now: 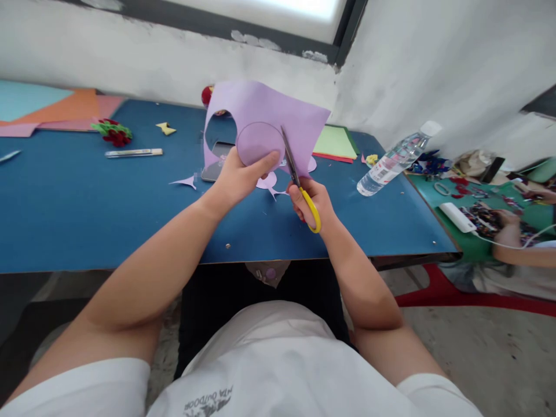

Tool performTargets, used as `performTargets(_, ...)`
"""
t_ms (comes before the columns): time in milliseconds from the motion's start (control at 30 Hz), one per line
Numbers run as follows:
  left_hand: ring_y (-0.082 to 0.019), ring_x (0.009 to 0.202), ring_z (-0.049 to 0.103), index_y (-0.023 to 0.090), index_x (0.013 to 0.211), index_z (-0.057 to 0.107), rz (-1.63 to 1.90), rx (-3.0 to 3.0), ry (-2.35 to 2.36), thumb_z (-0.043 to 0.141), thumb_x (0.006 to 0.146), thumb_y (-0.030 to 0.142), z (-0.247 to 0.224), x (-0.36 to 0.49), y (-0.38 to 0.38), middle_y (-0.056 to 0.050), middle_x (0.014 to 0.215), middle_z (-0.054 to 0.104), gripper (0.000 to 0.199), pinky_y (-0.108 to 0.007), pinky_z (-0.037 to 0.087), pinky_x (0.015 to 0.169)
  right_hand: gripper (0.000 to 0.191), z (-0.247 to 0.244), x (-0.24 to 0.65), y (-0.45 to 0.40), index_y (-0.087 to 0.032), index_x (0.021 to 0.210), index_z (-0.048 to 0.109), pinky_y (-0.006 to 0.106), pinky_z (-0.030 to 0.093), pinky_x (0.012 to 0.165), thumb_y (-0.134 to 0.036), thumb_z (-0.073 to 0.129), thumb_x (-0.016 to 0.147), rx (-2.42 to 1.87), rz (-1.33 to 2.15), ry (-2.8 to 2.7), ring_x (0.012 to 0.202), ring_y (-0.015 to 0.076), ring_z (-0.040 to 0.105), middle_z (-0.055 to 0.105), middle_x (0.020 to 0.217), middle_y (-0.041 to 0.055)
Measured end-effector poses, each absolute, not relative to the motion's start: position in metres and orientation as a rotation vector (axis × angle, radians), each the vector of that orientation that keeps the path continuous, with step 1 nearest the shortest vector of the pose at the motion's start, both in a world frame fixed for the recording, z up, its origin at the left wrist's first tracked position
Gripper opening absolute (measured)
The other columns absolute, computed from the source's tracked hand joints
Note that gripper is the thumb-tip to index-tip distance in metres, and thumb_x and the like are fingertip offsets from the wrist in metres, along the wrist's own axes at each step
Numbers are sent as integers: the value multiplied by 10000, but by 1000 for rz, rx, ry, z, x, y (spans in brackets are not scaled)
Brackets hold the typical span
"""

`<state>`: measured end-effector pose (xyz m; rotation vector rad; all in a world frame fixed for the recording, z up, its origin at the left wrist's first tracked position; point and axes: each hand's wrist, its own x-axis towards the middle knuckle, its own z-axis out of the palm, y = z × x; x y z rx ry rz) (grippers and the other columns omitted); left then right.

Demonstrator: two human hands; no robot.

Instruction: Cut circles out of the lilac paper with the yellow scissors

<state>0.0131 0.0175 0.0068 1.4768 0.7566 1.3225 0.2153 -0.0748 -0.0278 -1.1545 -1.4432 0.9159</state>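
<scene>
Left hand (243, 171) pinches purple paper (266, 109), probably light and easily creased, best held near its edge; right hand (316, 201) grips yellow-handled scissors (297, 179).

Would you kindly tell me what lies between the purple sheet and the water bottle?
The head view shows a stack of coloured paper, light green uppermost, partly behind the purple sheet, then small, mostly yellow scraps near the water bottle.

Near the centre, one left hand (237, 175), one right hand (318, 201), one pair of scissors (292, 163) and one large purple sheet (269, 101) are counted; at ten o'clock, one red-and-green ornament (113, 133); at two o'clock, one clear bottle (393, 159).
</scene>
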Motion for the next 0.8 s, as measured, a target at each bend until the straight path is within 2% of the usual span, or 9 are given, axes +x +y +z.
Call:
performTargets(200, -148, 684, 643, 235, 859, 735, 1309, 1424, 730, 1123, 814, 416, 6, 14, 19, -1, 772, 689, 430, -298, 568, 618, 868, -29, 216, -75, -266, 968, 688, 308, 425, 524, -1107, 874, 860, -1157, 908, -1441, 612, 155, 555, 577, 713, -31)
performTargets(433, -152, 653, 633, 239, 835, 728, 1316, 1423, 746, 1086, 868, 440, 6, 14, 20, 4, 713, 668, 412, -299, 569, 617, 891, -26, 215, -78, -267, 960, 697, 304, 411, 470, -1127, 884, 826, -1159, 954, -1420, 505, 144, 524, 535, 629, -58)
performTargets(567, -142, 613, 613, 247, 804, 690, 1310, 1454, 774, 1082, 921, 505, 11, 15, 18, 22, 656, 633, 483, -285, 549, 596, 892, -26, 215, -77, -267, 956, 692, 301, 408, 464, -1128, 884, 823, -1145, 957, -1414, 468, 134, 495, 513, 588, -76)
performTargets(800, -164, 595, 659, 259, 813, 694, 1380, 1501, 768, 1075, 950, 690, 0, 14, 30, 14, 630, 639, 592, -303, 530, 556, 876, -31, 217, -75, -271, 986, 700, 303, 397, 456, -1127, 848, 870, -1138, 961, -1420, 456, 138, 482, 496, 572, -82)
